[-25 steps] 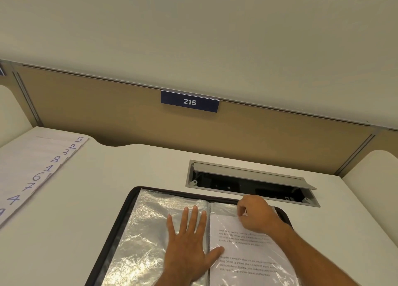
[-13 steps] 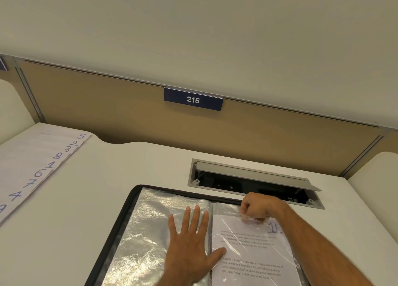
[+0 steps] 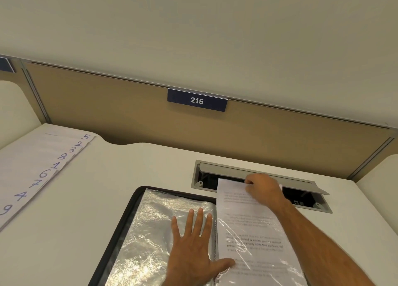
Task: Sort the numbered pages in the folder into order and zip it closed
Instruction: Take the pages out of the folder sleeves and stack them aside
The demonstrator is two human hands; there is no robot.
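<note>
Right now the right hand (image 3: 261, 187) pinches the top edge of a printed page (image 3: 247, 219), drawn partway out of its clear sleeve (image 3: 265, 255). Spread flat, the left hand (image 3: 193, 251) grasps nothing and presses down the crinkled, glossy empty sleeve (image 3: 155, 225) beside the spine. Open on the smooth white desk (image 3: 107, 199) lies the black-edged zip folder (image 3: 127, 217). Well apart on the left, a fan of loose pages (image 3: 38, 169) shows handwritten blue numbers, out of order. By my reckoning emptying is nearly finished; sorting, refilling and zipping remain.
</note>
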